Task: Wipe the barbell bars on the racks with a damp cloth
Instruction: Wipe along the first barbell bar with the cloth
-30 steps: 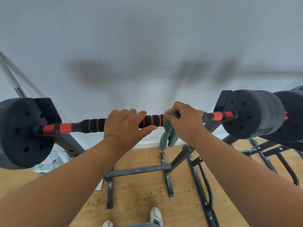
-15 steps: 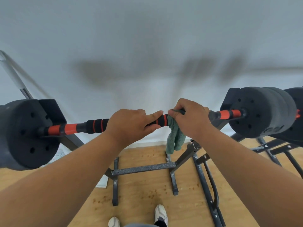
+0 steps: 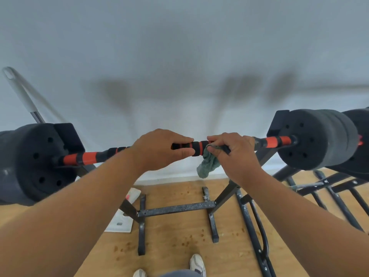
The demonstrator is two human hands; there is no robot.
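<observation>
Round black-and-orange foam-sleeved bar (image 3: 199, 146) lying from 9 to 3 o'clock, left hand (image 3: 159, 149) curled around it, right hand (image 3: 235, 152) clutching nubby green cloth (image 3: 207, 164) against bar

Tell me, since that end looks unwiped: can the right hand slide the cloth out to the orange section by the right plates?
Probably yes. The right hand grips the cloth on the bar, and the stretch to the orange section looks bare.

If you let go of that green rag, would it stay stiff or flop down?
Probably flop: the rag already hangs limp and crumpled below the bar where the right hand grips it. It looks light, so it would likely slide off and drop.
</observation>
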